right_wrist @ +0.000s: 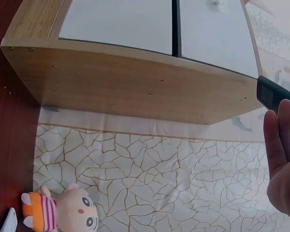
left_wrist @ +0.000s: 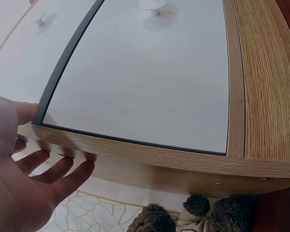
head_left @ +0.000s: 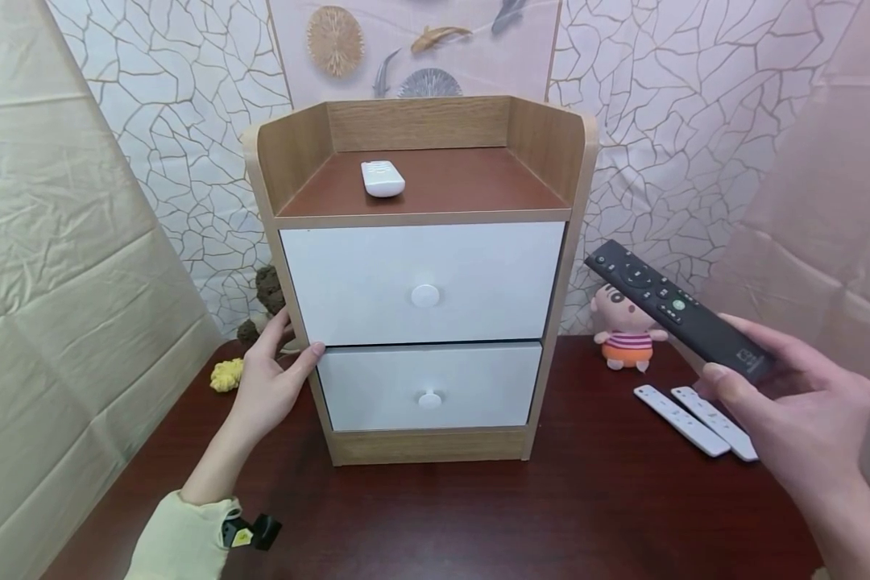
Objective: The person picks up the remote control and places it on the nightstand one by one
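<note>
My right hand (head_left: 805,395) holds a black remote control (head_left: 681,310) by its lower end, raised above the table to the right of a wooden cabinet (head_left: 428,445). The remote's buttons face up, its far end angled to the left. At the cabinet's left side, my left hand (head_left: 275,379) rests with the thumb on the front edge near the gap between the drawers. Its other fingers lie along the side panel in the left wrist view. Both the upper drawer (head_left: 355,274) and the lower drawer (head_left: 377,387) are closed. A white remote (head_left: 383,179) lies on the cabinet top.
Two white remotes (head_left: 681,420) lie side by side on the dark red table (head_left: 435,524) at right. Behind them sits a plush doll (head_left: 626,330). A yellow item (head_left: 226,374) and a dark brown fuzzy toy (head_left: 268,290) are left of the cabinet.
</note>
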A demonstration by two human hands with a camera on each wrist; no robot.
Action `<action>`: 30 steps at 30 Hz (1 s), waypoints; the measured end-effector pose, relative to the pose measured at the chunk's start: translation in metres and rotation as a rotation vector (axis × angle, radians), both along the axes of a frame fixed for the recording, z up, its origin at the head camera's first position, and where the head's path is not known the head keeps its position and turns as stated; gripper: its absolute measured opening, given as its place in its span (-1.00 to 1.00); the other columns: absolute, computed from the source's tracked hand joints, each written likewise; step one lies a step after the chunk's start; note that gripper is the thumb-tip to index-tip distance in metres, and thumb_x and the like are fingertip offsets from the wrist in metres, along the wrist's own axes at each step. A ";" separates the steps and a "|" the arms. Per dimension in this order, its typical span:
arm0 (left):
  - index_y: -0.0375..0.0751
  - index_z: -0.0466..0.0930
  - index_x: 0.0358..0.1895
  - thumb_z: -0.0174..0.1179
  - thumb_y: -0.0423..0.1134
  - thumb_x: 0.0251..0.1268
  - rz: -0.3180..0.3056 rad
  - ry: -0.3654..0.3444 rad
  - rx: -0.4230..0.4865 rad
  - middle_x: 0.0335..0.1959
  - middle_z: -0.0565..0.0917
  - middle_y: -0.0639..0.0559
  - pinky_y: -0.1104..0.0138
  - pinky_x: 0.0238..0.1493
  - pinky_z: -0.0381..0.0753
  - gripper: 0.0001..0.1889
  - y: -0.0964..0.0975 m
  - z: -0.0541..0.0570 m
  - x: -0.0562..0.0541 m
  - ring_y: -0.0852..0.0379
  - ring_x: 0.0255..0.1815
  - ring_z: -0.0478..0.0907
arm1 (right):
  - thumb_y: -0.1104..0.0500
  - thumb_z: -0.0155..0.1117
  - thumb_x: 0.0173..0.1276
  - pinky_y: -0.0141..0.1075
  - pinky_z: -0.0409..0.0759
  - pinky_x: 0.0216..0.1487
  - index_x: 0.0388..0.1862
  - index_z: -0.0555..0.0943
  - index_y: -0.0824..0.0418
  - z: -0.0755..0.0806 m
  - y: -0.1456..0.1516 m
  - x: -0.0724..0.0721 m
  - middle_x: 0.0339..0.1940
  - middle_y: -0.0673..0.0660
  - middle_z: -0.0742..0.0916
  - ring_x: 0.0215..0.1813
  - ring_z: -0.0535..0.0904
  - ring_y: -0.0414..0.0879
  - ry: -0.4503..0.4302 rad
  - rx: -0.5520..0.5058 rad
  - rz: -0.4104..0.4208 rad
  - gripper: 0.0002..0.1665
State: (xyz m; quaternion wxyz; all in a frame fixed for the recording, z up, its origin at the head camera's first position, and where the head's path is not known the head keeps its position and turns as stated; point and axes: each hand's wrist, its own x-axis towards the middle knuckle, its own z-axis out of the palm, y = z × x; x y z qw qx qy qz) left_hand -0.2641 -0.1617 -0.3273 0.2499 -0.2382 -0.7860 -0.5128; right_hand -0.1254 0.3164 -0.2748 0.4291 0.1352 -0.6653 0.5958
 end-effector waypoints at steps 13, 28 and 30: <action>-0.32 0.16 0.60 0.22 -0.40 0.48 -0.003 0.006 -0.003 0.39 0.42 -0.31 0.60 0.04 0.53 -0.30 0.000 -0.001 0.000 -0.25 0.33 0.45 | 0.73 0.25 -0.03 -0.45 0.68 -0.46 0.08 0.61 0.68 0.013 -0.012 -0.004 -0.41 0.16 0.82 -0.56 0.73 -0.14 0.028 0.035 0.073 -0.43; -0.33 0.16 0.59 0.22 -0.40 0.48 0.003 0.005 -0.002 0.40 0.41 -0.31 0.59 0.04 0.53 -0.30 -0.001 -0.002 0.000 -0.26 0.35 0.43 | 0.76 0.19 -0.04 -0.41 0.68 -0.50 0.05 0.56 0.77 0.027 -0.022 -0.015 -0.39 0.25 0.81 -0.58 0.72 -0.10 0.157 -0.007 0.241 -0.45; -0.33 0.16 0.60 0.22 -0.39 0.48 0.002 0.005 -0.002 0.40 0.41 -0.31 0.59 0.04 0.53 -0.30 -0.001 -0.002 0.000 -0.27 0.35 0.43 | 0.75 0.21 -0.05 -0.44 0.67 -0.50 0.03 0.57 0.76 0.028 -0.023 -0.016 -0.39 0.23 0.81 -0.59 0.71 -0.11 0.170 0.000 0.227 -0.46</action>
